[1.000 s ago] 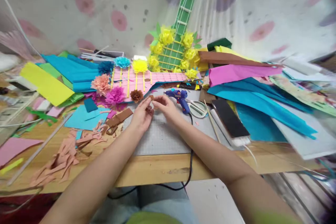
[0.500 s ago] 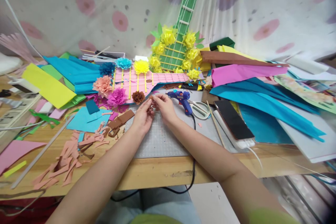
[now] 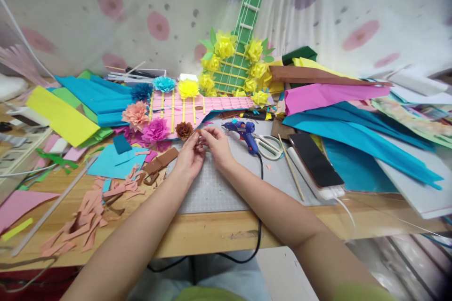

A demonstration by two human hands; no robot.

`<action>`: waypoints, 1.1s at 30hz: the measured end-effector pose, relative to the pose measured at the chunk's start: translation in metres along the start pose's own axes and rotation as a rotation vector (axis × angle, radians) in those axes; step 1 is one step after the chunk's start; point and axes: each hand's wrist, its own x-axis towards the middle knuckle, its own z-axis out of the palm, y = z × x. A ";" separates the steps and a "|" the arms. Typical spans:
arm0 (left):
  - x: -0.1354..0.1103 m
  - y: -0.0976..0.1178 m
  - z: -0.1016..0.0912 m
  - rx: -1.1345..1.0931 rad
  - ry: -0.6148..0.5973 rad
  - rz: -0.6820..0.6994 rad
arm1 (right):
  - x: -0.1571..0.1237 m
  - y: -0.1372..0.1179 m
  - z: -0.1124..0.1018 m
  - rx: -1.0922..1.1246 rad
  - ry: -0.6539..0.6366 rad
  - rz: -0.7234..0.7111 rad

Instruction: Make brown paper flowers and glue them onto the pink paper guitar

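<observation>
My left hand [image 3: 190, 155] and my right hand [image 3: 216, 145] meet above the grey cutting mat [image 3: 215, 193], fingertips together. Between them shows a bit of brown paper [image 3: 198, 130], mostly hidden by the fingers; both hands appear to pinch it. Just beyond lies a pink paper guitar [image 3: 208, 103] with yellow strips across it. Paper flowers edge its body: a brown flower [image 3: 184, 130] nearest my left hand, a magenta flower [image 3: 155, 130], a peach flower [image 3: 135, 114] and a yellow flower [image 3: 188, 88]. To the right of my right hand rests a blue glue gun [image 3: 243, 132].
Peach paper scraps [image 3: 84, 216] and brown strips [image 3: 160, 162] litter the left side. Scissors [image 3: 269, 146], a wooden stick [image 3: 291, 169] and a phone [image 3: 316, 160] lie to the right. Behind stands a green guitar [image 3: 233, 70] with yellow flowers. The glue gun's cord [image 3: 260, 197] hangs over the table edge.
The view has shifted slightly. Both hands stay together over the mat, with only small finger movements around the brown paper.
</observation>
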 end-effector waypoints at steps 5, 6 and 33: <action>0.004 0.002 -0.002 -0.027 0.003 -0.007 | -0.002 0.004 0.002 -0.044 0.001 -0.016; 0.005 0.001 -0.003 -0.026 -0.007 -0.005 | -0.002 0.005 0.003 -0.054 0.008 -0.018; 0.036 0.057 -0.022 1.856 0.001 1.297 | 0.024 -0.010 -0.017 -0.716 -0.052 -0.123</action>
